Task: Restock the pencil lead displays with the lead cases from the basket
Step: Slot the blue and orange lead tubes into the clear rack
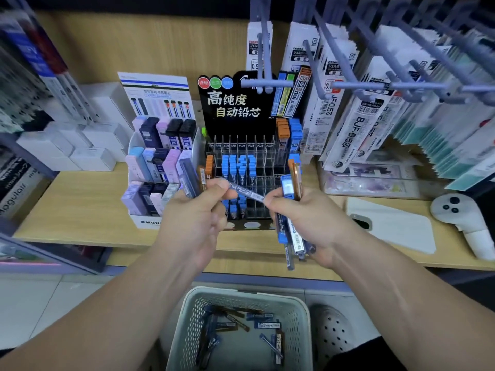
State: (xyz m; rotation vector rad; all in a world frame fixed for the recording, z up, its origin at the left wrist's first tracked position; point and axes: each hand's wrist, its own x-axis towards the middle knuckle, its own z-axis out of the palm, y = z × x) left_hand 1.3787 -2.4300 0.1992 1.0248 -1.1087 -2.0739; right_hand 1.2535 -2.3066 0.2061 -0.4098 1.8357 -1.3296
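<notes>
While both hands meet at frame centre, head view: left hand [198, 218] pinches the upper end of a slim lead case [247, 193] between thumb and forefinger, and also grips a dark case [188, 180] upright. Right hand [308, 220] pinches the lower end, fingers curled round a bundle of cases [290, 207], blue and orange. Slim case's long axis runs 10 to 4 o'clock, bridging the hands; neither is nearer. Black lead display [233, 105] stands at 12 o'clock just beyond, slots upright, many vacant. Judgement: case must swing to vertical before it drops in. Basket [302, 311] at 6 o'clock, below the shelf edge, with loose cases [263, 324] inside.
</notes>
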